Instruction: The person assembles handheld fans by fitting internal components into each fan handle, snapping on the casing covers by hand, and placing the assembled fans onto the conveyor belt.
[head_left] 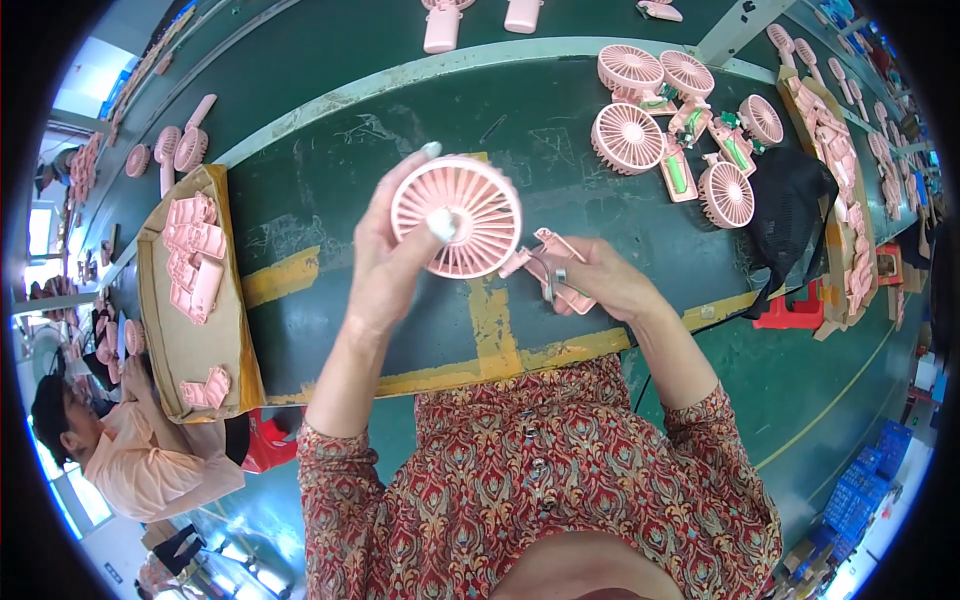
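Note:
Above the near edge of the green table, I hold a pink handheld fan [485, 232] with its round, ribbed grille turned up. My left hand [380, 268] is closed around the fan head, its thumb pressed on the grille's centre. White coverings show on the thumb tip and one fingertip. Just to the right, my right hand [612, 280] grips the opened pink fan handle [574, 298], which joins the head at a narrow neck. A small metal piece [558, 275] shows by the right fingers; its kind is unclear. The fingers partly hide the handle's inside.
Several fans with exposed green parts [628, 138] lie at the back right, beside a black mesh bag [795, 205]. A cardboard box [245, 345] of pink shells stands left, another box [835, 318] right. A person [150, 460] sits at far left. Beyond a pale rail lie more fans.

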